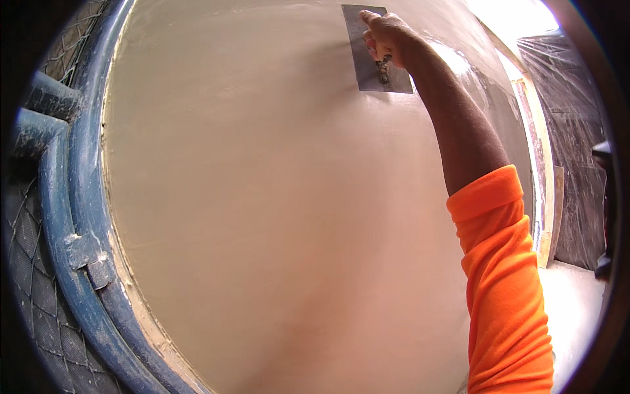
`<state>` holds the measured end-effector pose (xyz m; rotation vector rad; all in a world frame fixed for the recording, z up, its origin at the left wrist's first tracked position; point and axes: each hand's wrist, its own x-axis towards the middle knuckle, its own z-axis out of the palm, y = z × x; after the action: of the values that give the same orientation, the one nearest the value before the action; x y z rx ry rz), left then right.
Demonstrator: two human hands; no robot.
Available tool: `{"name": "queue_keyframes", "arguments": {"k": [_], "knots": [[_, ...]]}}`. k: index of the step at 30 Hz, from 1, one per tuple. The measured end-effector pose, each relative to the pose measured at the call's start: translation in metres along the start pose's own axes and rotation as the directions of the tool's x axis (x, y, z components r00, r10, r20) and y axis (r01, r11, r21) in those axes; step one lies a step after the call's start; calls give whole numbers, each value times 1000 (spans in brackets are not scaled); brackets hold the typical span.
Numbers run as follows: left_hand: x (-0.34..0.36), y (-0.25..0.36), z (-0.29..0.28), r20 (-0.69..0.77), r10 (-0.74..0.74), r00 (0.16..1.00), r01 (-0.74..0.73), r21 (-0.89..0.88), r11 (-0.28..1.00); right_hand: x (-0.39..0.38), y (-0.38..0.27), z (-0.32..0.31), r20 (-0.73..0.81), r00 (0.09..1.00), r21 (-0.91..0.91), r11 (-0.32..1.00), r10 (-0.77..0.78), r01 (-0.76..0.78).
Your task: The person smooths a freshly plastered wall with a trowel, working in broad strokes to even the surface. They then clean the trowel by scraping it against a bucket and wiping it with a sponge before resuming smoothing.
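My right hand (pixel 387 41) is closed round the handle of a plastering trowel (pixel 367 73), high up on the wall. The trowel's dark rectangular blade lies against, or very close to, a smooth beige plastered wall (pixel 262 184); which of the two I cannot tell. Wet, shiny plaster shows just to the right of the blade. My right arm, in a rolled orange sleeve (pixel 502 282), reaches up from the lower right. My left hand is out of the picture.
Blue, plaster-spattered metal pipes (pixel 88 171) run down the wall's left edge, with wire mesh (pixel 39 282) beyond them. At the right stand a wooden frame (pixel 541 151) and dark plastic sheeting (pixel 571 144). Bright light comes from the upper right.
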<state>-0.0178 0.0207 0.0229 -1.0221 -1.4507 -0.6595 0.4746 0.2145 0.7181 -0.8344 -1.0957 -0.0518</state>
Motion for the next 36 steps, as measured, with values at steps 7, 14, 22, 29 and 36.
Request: {"name": "queue_keyframes", "arguments": {"k": [7, 14, 22, 29, 36], "knots": [[8, 5, -3, -28, -38, 999, 37, -14, 999, -10, 40, -71, -14, 999, 16, 999, -45, 45], [18, 3, -7, -102, 15, 995, -26, -100, 995, -18, 47, -118, -48, 975, -484, 859, -215, 165], [19, -5, -14, -59, 17, 998, -24, -122, 992, -149, -64, 46, 301, 901, 351, 915, -313, 200], [10, -9, -5, -17, 43, 999, -45, -167, 985, -235, -184, 203, 438, 804, 561, 821, -402, 105], [7, -10, -9, 18, 6, 1000, -1, -220, 976, -216, -237, 275, 427, 543, -424, 371, -723, 826]]}}
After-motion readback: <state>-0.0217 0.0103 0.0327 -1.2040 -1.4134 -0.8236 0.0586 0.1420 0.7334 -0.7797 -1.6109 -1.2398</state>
